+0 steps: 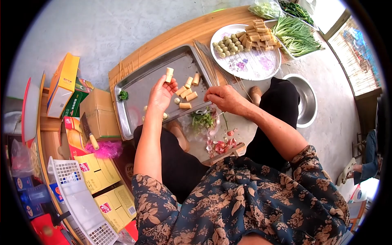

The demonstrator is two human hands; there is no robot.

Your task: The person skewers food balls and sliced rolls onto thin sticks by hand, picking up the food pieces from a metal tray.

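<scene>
My left hand (161, 93) holds a short beige roll (169, 75) upright between thumb and fingers, above the metal tray (143, 76). Off the tray's near right corner, my right hand (225, 99) is closed in a pinch; what it grips, if anything, is too fine to make out. Between the hands, several similar rolls (185, 105) lie loose in the tray, with a pale round ball (177, 100) beside them. A small bunch of green leaves (123, 95) sits at the tray's left side. Thin skewers (209, 67) lie along its right edge.
A floral plate (241, 72) at the upper right carries stacked rolls and green balls on skewers. Beyond it are long green stalks (296, 36). A steel basin (311, 102) stands at right. Vegetable scraps (222, 146) lie below; boxes (101, 114) and a knife (93, 141) are at left.
</scene>
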